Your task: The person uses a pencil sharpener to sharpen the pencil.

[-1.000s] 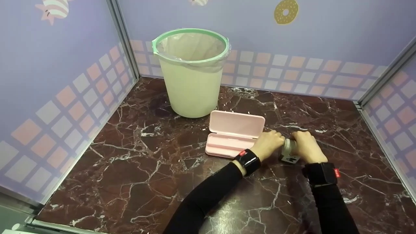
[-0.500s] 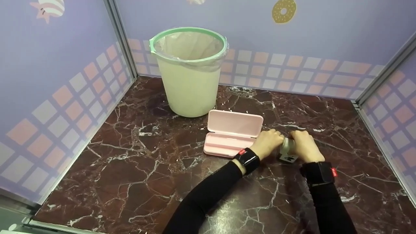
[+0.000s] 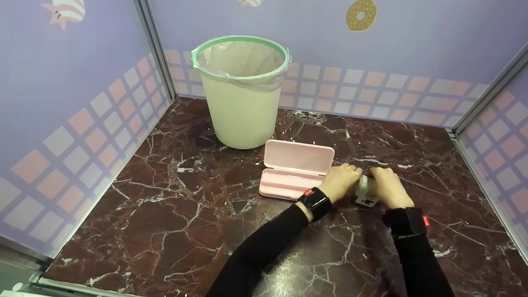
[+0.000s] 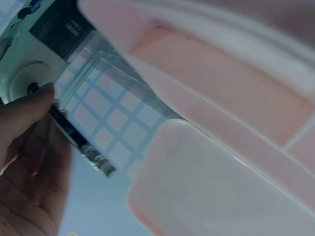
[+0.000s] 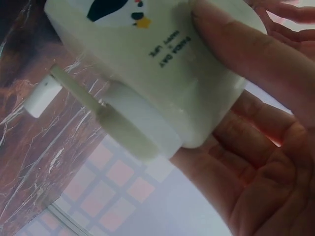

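A pale green pencil sharpener (image 3: 363,193) with a panda print stands on the table between the two hands. My left hand (image 3: 340,181) pinches a dark pencil (image 4: 74,132) with a metal ferrule and eraser end. The pencil's other end sits at the round hole in the sharpener's face, seen in the left wrist view. My right hand (image 3: 390,187) grips the sharpener's body, thumb on the printed side. In the right wrist view its crank arm (image 5: 78,91) and white knob (image 5: 43,96) stick out, untouched by the fingers. Beside the left hand lies an opened pink pencil case (image 3: 284,187).
A tall pale bin (image 3: 245,111) with a green rim and a plastic liner stands behind the pencil case. Patterned panels (image 3: 371,49) enclose the back and sides of the dark marbled table (image 3: 185,231). Small white specks lie near the bin's foot.
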Demonstrator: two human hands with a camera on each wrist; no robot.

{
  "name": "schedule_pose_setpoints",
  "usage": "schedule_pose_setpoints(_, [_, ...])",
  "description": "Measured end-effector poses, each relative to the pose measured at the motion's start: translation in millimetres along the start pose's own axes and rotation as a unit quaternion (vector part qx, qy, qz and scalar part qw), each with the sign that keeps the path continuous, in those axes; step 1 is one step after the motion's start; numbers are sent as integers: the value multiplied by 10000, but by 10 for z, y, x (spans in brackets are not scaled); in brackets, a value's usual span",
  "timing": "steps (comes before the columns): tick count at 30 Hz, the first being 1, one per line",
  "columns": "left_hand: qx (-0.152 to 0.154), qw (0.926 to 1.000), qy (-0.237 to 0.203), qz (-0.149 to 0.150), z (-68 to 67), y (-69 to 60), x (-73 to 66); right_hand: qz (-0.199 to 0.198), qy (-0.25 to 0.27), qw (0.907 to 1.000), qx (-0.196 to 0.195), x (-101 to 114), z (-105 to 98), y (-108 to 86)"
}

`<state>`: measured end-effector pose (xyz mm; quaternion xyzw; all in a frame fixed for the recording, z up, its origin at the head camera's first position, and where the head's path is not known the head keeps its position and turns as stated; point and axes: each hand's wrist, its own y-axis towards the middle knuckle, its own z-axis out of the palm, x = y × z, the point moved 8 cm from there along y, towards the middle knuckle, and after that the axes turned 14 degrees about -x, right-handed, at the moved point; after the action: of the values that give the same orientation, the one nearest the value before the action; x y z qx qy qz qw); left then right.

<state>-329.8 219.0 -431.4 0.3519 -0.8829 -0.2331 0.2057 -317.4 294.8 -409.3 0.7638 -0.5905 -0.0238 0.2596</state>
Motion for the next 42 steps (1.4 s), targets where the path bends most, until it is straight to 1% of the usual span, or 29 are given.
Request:
schedule_pose_setpoints(3, [111,9995,-240,-148,-11,16,-38,-18,-26,10000,-23,-19,-3,-14])
schedule_pose_setpoints(6, [164,9989,-387,-197,-23,34,-96,47,28,9999,-89,-45,-11,-24])
schedule_pose_setpoints(10, [116,9989,-276,-351,-33,62,-132,162,128,9997,-145,-64,-10,-34])
schedule_pose_setpoints(13, [119,9985,-203,-502,-34,90,-135,152,170,9995,-206,-63,-14,-35])
schedule_pose_setpoints(16, [243,9981,-147,-545,-30,122,-144,80,235,9994,-245,-74,-32,-58])
schedule_pose_setpoints(18, [393,9978,-80,-527,-26,139,-155,70,234,9996,-146,-109,-36,-99])
schedule_pose_setpoints(20, [558,9970,-15,-528,-19,150,-166,141,185,9997,47,-174,-29,-156])
schedule_pose_setpoints(23, [792,9953,12,-560,-9,161,-181,372,51,9985,392,-311,-12,-249])
schedule_pose_setpoints(25, [856,9949,-17,-528,-3,172,-206,551,-27,9970,535,-405,-4,-295])
schedule_pose_setpoints(28, [774,9965,-187,-257,5,195,-297,741,-119,9957,550,-518,2,-323])
schedule_pose_setpoints(31, [556,9977,-382,100,17,208,-424,838,-164,9952,470,-593,28,-320])
schedule_pose_setpoints(33, [403,9982,-375,252,35,208,-493,875,-123,9951,433,-628,56,-313])
schedule_pose_setpoints(35, [239,9990,-253,291,52,207,-531,882,-47,9953,389,-655,88,-310])
schedule_pose_setpoints(38, [61,9996,-30,267,81,208,-555,856,45,9960,254,-693,111,-311])
schedule_pose_setpoints(42, [65,9996,32,258,114,221,-574,885,127,9959,115,-748,113,-332])
